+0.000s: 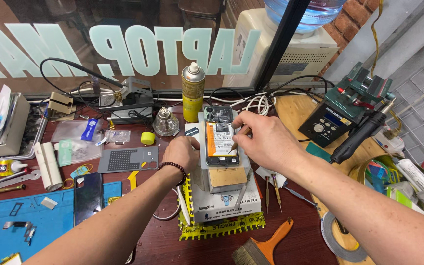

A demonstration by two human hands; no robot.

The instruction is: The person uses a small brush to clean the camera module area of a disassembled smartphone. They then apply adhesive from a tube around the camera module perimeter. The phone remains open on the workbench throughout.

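Opened phone (222, 139), back cover off, lies face down on a pale pad atop a grey box (226, 202) at bench centre, itself on yellow-black tape strips. Long axis runs away from the person: camera end far, toward the spray can (193, 92); bottom end near, just above a tan block (227, 176). Orange battery fills the middle. Right hand (266, 142) comes in from the right side, fingers pinched on a thin wood-handled tool (238, 139); shaft slants down-left, tip on or just over the battery's lower right part, contact not certain. Left hand (181, 153) sits at the phone's left long edge, fingers curled under and mostly hidden behind the knuckles; appears to press the phone or pad edge, grip not visible, cannot tell how far closed. Beaded bracelet on that wrist. So the phone lies between the hands, left hand alongside, right hand above and across; right is the working one, tool tip already within the phone outline. Nearby: spare screwdrivers (272, 189) just right of the box, grey back cover (128, 159) left of left hand, brush (263, 249) near edge, hot-air station (329, 124) well right.
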